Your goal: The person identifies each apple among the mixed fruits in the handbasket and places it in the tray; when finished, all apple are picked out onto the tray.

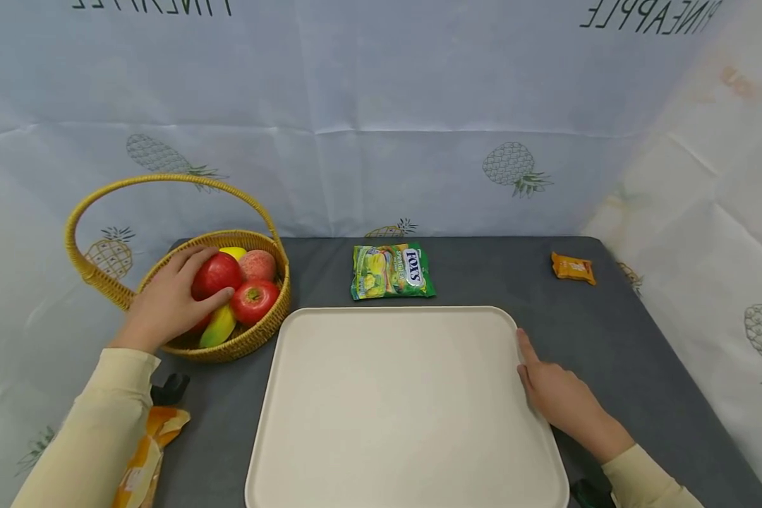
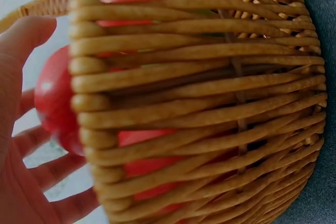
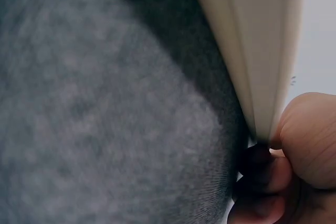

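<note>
In the head view my left hand [image 1: 173,300] reaches over the rim of a yellow wicker basket [image 1: 263,335], its spread fingers and thumb around a red apple [image 1: 217,275]. The left wrist view has this apple [image 2: 56,98] rising above the rim, with the thumb apart from it and the fingers behind. Beside it in the basket lie another red apple [image 1: 254,302], a peach [image 1: 257,265] and a yellow-green banana [image 1: 219,326]. On the right, my right hand [image 1: 561,395] grips the side edge of a cream tray [image 1: 394,409]; its fingers curl at the edge in the right wrist view.
Behind the tray lies a green Fox's candy bag [image 1: 392,271]. A small orange wrapped snack [image 1: 573,269] is at the table's far right. An orange package [image 1: 149,458] sits partly hidden by my left sleeve. The basket's tall handle [image 1: 165,178] arches above the fruit.
</note>
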The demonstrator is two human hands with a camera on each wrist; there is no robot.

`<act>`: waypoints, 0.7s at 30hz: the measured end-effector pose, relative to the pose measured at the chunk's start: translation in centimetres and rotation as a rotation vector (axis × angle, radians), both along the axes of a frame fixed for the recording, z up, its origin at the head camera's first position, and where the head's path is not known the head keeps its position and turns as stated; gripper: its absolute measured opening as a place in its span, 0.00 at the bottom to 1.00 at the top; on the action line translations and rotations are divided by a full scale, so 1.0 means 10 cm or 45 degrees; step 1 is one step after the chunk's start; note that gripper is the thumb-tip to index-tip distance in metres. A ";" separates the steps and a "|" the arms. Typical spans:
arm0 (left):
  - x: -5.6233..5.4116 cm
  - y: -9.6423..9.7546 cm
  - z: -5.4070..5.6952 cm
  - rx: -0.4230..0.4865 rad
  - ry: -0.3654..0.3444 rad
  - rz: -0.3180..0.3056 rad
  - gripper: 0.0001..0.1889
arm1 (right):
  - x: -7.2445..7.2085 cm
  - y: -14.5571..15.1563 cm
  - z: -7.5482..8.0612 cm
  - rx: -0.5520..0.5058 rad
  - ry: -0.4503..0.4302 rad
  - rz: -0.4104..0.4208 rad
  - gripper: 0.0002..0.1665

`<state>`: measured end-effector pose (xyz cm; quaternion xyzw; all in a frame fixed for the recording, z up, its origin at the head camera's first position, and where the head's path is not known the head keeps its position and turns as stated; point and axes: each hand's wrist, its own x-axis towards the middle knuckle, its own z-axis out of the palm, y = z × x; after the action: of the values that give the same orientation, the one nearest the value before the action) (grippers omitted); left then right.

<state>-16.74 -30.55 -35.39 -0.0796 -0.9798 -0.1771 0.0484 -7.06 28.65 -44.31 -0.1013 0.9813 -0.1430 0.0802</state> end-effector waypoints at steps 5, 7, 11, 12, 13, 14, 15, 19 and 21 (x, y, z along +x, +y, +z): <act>-0.05 -0.01 -0.04 -0.015 -0.032 0.000 0.45 | 0.00 0.00 -0.01 0.013 0.034 0.008 0.43; -0.06 -0.01 -0.05 -0.014 -0.031 0.000 0.45 | 0.00 0.00 -0.02 0.017 0.052 0.010 0.43; -0.07 -0.01 -0.05 -0.001 -0.024 0.005 0.44 | 0.01 0.00 -0.02 0.020 0.078 0.012 0.43; -0.07 -0.01 -0.06 0.003 -0.022 0.007 0.44 | 0.01 0.00 -0.02 0.020 0.080 0.013 0.43; -0.07 -0.01 -0.06 0.007 -0.017 0.008 0.44 | 0.01 0.01 -0.02 0.018 0.078 0.013 0.43; -0.07 -0.01 -0.06 0.012 -0.012 0.009 0.44 | 0.01 0.01 -0.02 0.011 0.077 0.012 0.43; -0.07 -0.01 -0.06 0.015 -0.006 0.009 0.44 | 0.01 0.01 -0.02 0.005 0.076 0.011 0.43; -0.06 -0.02 -0.07 0.028 0.049 -0.003 0.42 | 0.01 0.02 -0.01 -0.041 0.060 0.000 0.43; -0.06 -0.03 -0.08 0.040 0.082 -0.009 0.41 | 0.01 0.03 0.00 -0.079 0.048 -0.006 0.42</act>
<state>-17.30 -30.82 -36.17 -0.0880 -0.9745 -0.1900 0.0805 -6.95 28.94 -44.33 -0.1041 0.9779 -0.1717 0.0583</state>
